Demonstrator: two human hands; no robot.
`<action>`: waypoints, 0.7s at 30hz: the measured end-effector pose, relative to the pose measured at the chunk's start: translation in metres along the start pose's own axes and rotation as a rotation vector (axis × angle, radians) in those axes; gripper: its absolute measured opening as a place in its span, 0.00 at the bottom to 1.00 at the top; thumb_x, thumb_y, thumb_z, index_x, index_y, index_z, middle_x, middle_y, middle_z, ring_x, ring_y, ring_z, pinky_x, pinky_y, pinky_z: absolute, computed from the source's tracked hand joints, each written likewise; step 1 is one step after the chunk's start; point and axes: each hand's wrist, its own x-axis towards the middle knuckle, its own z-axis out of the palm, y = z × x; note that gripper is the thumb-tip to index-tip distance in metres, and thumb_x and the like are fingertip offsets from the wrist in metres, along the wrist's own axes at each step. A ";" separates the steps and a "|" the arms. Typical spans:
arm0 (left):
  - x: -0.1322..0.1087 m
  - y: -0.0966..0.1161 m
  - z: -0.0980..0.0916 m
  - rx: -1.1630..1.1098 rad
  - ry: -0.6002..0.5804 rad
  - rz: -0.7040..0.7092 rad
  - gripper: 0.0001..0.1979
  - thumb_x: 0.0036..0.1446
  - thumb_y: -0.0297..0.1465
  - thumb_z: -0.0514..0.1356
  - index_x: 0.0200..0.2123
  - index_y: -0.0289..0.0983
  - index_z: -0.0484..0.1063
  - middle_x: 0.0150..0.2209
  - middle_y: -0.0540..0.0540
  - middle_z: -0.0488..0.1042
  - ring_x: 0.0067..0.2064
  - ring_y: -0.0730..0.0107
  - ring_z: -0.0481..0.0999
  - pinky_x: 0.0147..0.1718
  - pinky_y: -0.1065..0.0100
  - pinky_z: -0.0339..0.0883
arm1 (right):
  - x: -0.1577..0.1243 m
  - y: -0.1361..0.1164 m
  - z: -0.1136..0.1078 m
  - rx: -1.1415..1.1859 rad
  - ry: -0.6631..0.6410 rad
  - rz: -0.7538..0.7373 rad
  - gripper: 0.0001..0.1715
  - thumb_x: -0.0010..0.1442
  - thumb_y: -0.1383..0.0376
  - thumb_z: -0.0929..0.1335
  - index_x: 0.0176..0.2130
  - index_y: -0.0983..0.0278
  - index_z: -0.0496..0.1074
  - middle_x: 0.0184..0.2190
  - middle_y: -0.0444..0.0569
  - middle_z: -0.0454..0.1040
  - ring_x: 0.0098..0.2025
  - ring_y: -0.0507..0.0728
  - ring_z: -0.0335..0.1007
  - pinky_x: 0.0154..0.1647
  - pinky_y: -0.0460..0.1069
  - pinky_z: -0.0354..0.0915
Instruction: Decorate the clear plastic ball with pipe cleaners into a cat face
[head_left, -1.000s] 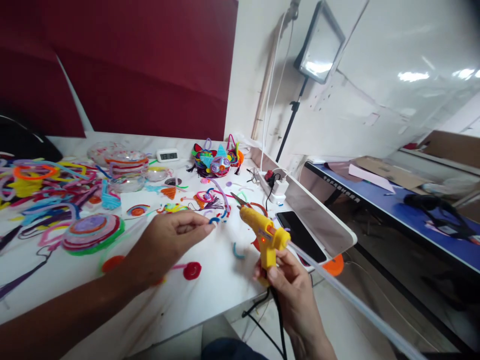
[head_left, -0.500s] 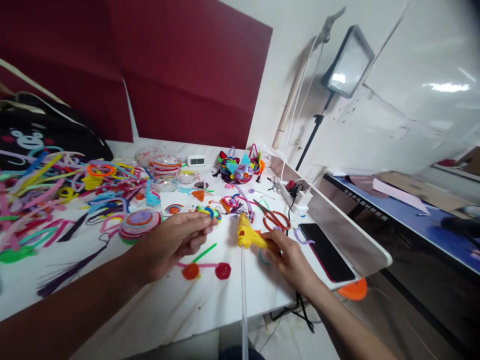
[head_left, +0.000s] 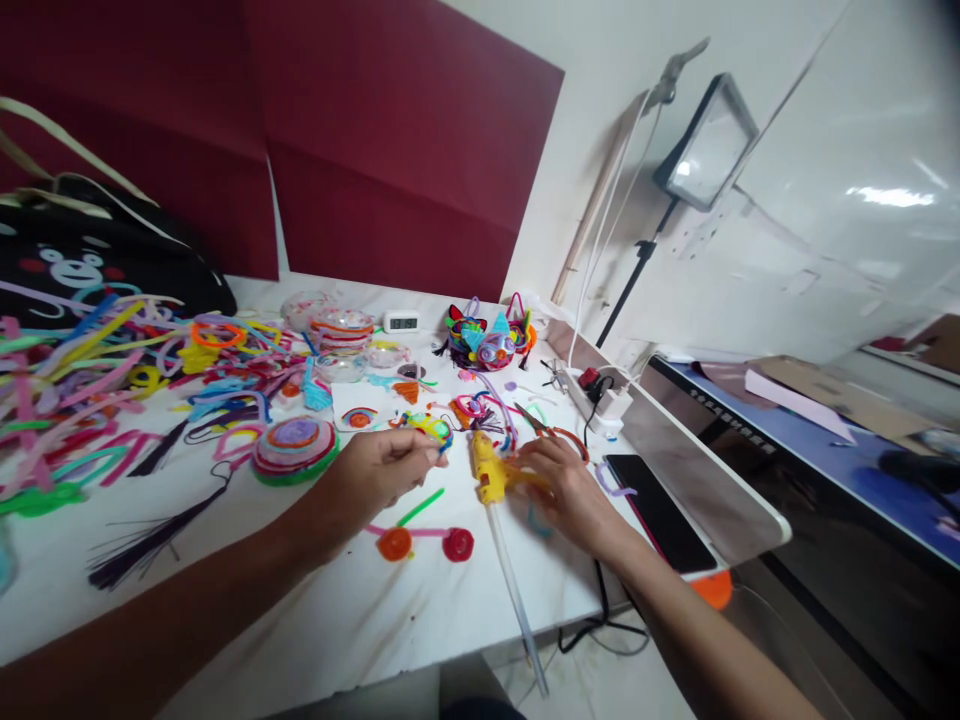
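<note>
My left hand pinches a small multicoloured pipe-cleaner piece, with yellow, blue and green showing beyond the fingertips. On the right, my right hand lies over the handle of a yellow hot glue gun, its fingers bent round the grip and partly hiding it. The gun rests low at the table, nozzle pointing away from me. A long clear glue stick sticks out of its rear toward me. Between my hands and nearer me lie an orange coil and a red coil on a pink stem, beside a green stem.
Orange-handled scissors and a black phone lie to the right, near a power strip. Loose pipe cleaners heap up at the left beside a striped round piece. A decorated colourful piece and a small clock stand behind.
The glue gun has turned, its glue stick swinging to the right at the near end. My right fingers have shifted forward over the handle. The left hand still pinches the pipe-cleaner piece, turned slightly.
</note>
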 end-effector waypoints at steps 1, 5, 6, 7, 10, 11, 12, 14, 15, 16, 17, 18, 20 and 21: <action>0.000 -0.001 0.001 0.131 0.042 0.081 0.12 0.54 0.39 0.59 0.28 0.36 0.72 0.22 0.52 0.65 0.23 0.75 0.60 0.21 0.72 0.51 | 0.001 -0.008 0.000 0.089 0.010 0.024 0.10 0.59 0.68 0.69 0.42 0.62 0.76 0.43 0.56 0.76 0.48 0.62 0.69 0.50 0.59 0.63; -0.004 0.001 0.004 0.494 0.120 0.396 0.11 0.57 0.36 0.56 0.28 0.36 0.74 0.26 0.48 0.71 0.30 0.69 0.68 0.31 0.69 0.60 | 0.009 -0.040 0.005 0.473 -0.018 0.206 0.10 0.64 0.61 0.67 0.40 0.63 0.76 0.36 0.51 0.79 0.39 0.57 0.73 0.40 0.52 0.67; -0.005 0.002 0.005 0.516 0.103 0.429 0.12 0.57 0.35 0.55 0.28 0.37 0.74 0.26 0.48 0.72 0.30 0.69 0.69 0.32 0.69 0.60 | 0.011 -0.046 0.007 0.508 0.009 0.198 0.10 0.63 0.61 0.67 0.40 0.63 0.77 0.36 0.50 0.79 0.38 0.56 0.73 0.40 0.51 0.67; -0.006 0.004 0.007 0.508 0.074 0.432 0.12 0.58 0.35 0.55 0.27 0.37 0.74 0.26 0.49 0.71 0.30 0.69 0.68 0.31 0.69 0.60 | 0.014 -0.051 0.009 0.529 0.039 0.165 0.10 0.63 0.61 0.68 0.41 0.63 0.77 0.36 0.50 0.78 0.38 0.55 0.73 0.40 0.51 0.67; -0.009 0.007 0.011 0.358 -0.044 0.279 0.13 0.57 0.39 0.55 0.25 0.38 0.71 0.22 0.52 0.65 0.25 0.72 0.63 0.25 0.70 0.56 | 0.019 -0.059 0.013 0.556 0.102 0.042 0.09 0.61 0.62 0.69 0.41 0.62 0.78 0.34 0.48 0.77 0.37 0.54 0.72 0.40 0.50 0.67; -0.010 0.007 0.012 0.282 -0.079 0.200 0.14 0.57 0.40 0.55 0.24 0.38 0.69 0.20 0.54 0.62 0.23 0.74 0.60 0.22 0.70 0.53 | 0.021 -0.061 0.013 0.566 0.103 0.014 0.08 0.61 0.62 0.69 0.40 0.62 0.78 0.34 0.48 0.77 0.36 0.54 0.72 0.39 0.50 0.67; -0.011 0.007 0.014 0.204 -0.110 0.123 0.14 0.56 0.40 0.56 0.24 0.38 0.68 0.19 0.55 0.59 0.22 0.75 0.57 0.21 0.71 0.51 | 0.021 -0.061 0.013 0.574 0.101 -0.007 0.08 0.62 0.63 0.69 0.39 0.62 0.78 0.33 0.48 0.78 0.36 0.54 0.72 0.39 0.50 0.67; -0.012 0.005 0.017 0.068 -0.146 -0.011 0.13 0.54 0.41 0.57 0.24 0.38 0.66 0.18 0.56 0.56 0.20 0.76 0.54 0.19 0.72 0.48 | 0.022 -0.062 0.012 0.581 0.096 -0.030 0.07 0.62 0.63 0.69 0.36 0.62 0.78 0.32 0.48 0.78 0.36 0.54 0.72 0.40 0.50 0.66; -0.012 0.004 0.018 0.015 -0.157 -0.062 0.13 0.53 0.41 0.57 0.24 0.38 0.65 0.17 0.57 0.56 0.20 0.77 0.52 0.19 0.72 0.47 | 0.021 -0.062 0.012 0.580 0.092 -0.030 0.07 0.62 0.64 0.69 0.36 0.62 0.78 0.32 0.48 0.78 0.36 0.54 0.72 0.40 0.50 0.66; -0.013 0.003 0.019 -0.028 -0.167 -0.099 0.13 0.53 0.41 0.58 0.25 0.38 0.65 0.17 0.58 0.56 0.19 0.78 0.51 0.18 0.73 0.46 | 0.021 -0.062 0.012 0.579 0.091 -0.023 0.07 0.62 0.64 0.69 0.36 0.62 0.78 0.32 0.48 0.78 0.35 0.54 0.72 0.39 0.49 0.66; -0.013 0.002 0.020 -0.062 -0.177 -0.126 0.13 0.53 0.41 0.58 0.25 0.38 0.65 0.16 0.58 0.56 0.19 0.79 0.50 0.18 0.73 0.45 | 0.020 -0.063 0.012 0.579 0.095 -0.013 0.06 0.61 0.64 0.70 0.35 0.62 0.78 0.31 0.47 0.78 0.35 0.53 0.72 0.38 0.49 0.65; -0.013 0.002 0.021 -0.090 -0.191 -0.145 0.14 0.53 0.41 0.59 0.25 0.38 0.65 0.16 0.58 0.56 0.19 0.79 0.49 0.18 0.73 0.44 | 0.020 -0.063 0.012 0.586 0.101 -0.002 0.06 0.61 0.64 0.70 0.35 0.62 0.78 0.31 0.47 0.78 0.34 0.53 0.71 0.37 0.48 0.65; -0.013 0.001 0.022 -0.129 -0.217 -0.161 0.13 0.53 0.41 0.59 0.26 0.37 0.66 0.15 0.59 0.54 0.18 0.80 0.47 0.18 0.73 0.43 | 0.019 -0.063 0.014 0.612 0.111 0.016 0.05 0.60 0.64 0.70 0.34 0.63 0.78 0.30 0.46 0.77 0.32 0.52 0.71 0.36 0.48 0.65; -0.014 0.001 0.023 -0.139 -0.224 -0.164 0.13 0.54 0.41 0.59 0.27 0.37 0.67 0.15 0.59 0.54 0.18 0.80 0.46 0.18 0.73 0.42 | 0.019 -0.064 0.014 0.624 0.115 0.023 0.05 0.60 0.64 0.70 0.34 0.63 0.77 0.30 0.46 0.77 0.32 0.52 0.71 0.35 0.48 0.65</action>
